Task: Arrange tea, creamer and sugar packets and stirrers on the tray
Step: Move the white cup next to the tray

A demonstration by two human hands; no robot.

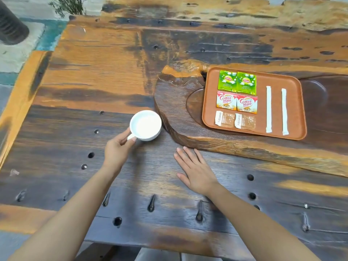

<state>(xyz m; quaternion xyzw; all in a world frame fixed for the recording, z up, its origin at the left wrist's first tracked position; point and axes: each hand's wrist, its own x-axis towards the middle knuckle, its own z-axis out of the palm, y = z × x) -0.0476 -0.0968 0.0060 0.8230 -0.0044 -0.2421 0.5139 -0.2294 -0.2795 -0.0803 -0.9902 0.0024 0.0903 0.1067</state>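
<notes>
An orange-brown tray (293,110) lies on a raised wooden slab at the right. On its left side sit two green tea packets (236,82), below them two red-and-white creamer packets (236,101), and nearest me two clear sugar packets (235,120). Two white wrapped stirrers (269,109) lie parallel on its right half. My left hand (117,147) pinches the handle of a white cup (146,125) standing on the table left of the slab. Flat on the table, fingers spread, rests my right hand (195,171), just before the slab's front edge.
The carved dark wooden slab (177,113) stands higher than the rough plank table (94,81), which has holes and iron pins. The table's left edge borders a floor with a dark round object (11,25) and a plant at the far left.
</notes>
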